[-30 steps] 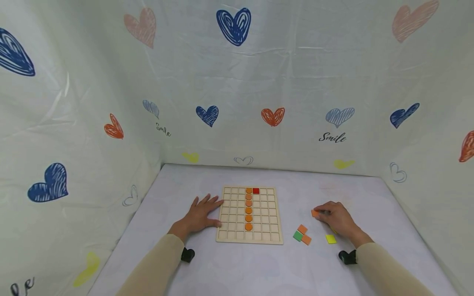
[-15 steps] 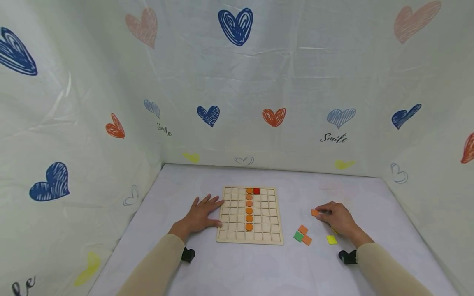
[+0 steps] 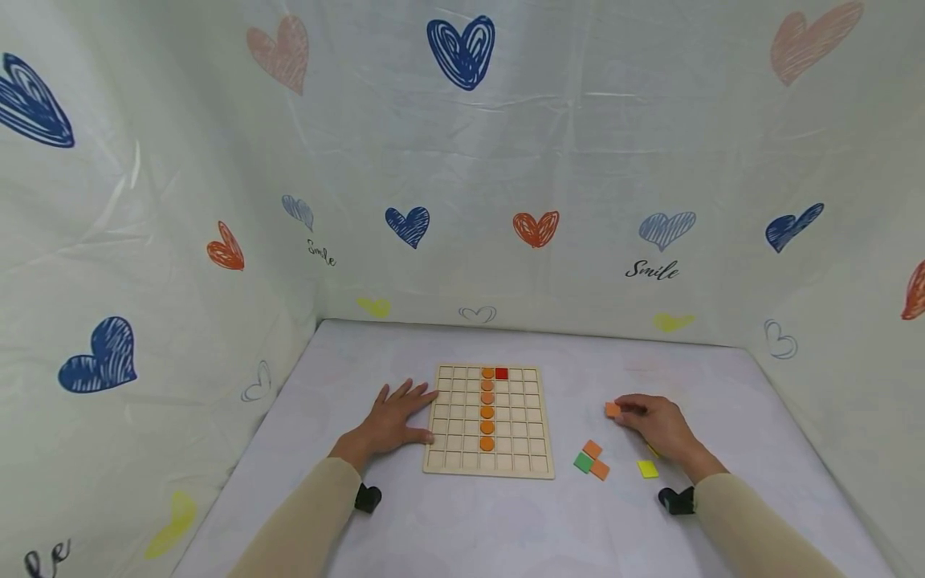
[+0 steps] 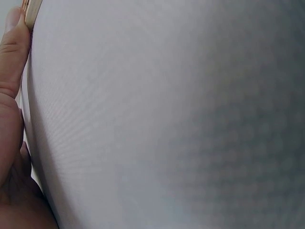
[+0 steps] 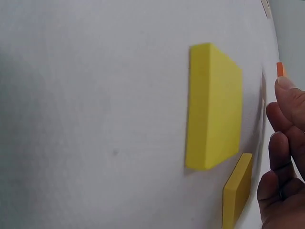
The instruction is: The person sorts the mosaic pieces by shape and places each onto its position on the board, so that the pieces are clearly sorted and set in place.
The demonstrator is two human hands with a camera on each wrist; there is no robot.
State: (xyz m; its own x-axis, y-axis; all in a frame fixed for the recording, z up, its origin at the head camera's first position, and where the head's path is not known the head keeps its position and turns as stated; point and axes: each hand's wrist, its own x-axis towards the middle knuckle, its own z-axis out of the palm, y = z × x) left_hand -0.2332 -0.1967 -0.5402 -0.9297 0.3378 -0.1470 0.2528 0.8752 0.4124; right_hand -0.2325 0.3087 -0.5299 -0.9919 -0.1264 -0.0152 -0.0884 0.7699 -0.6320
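A wooden grid board (image 3: 455, 461) lies on the table, with a column of round orange pieces (image 3: 487, 413) and one red square tile (image 3: 502, 374) at its top. My left hand (image 3: 390, 421) lies spread at the board's left edge, thumb and fingertips touching it; in the left wrist view the thumb (image 4: 12, 57) meets the rim. To the right of the board, my right hand (image 3: 656, 424) pinches an orange square tile (image 3: 612, 409) between thumb and fingers. The right wrist view shows this orange tile (image 5: 280, 69) at the thumb tip, clear of the table.
Between board and right hand lie two orange tiles (image 3: 600, 470) and a green tile (image 3: 583, 461), touching. A yellow tile (image 3: 648, 469) lies below the right hand; another yellow tile (image 5: 237, 191) is partly under it. A heart-printed sheet (image 3: 578, 160) surrounds the table.
The orange tile in my right hand has risen slightly and turned a little as the fingers moved. My left hand stays at the board's edge. The head view has shifted slightly.
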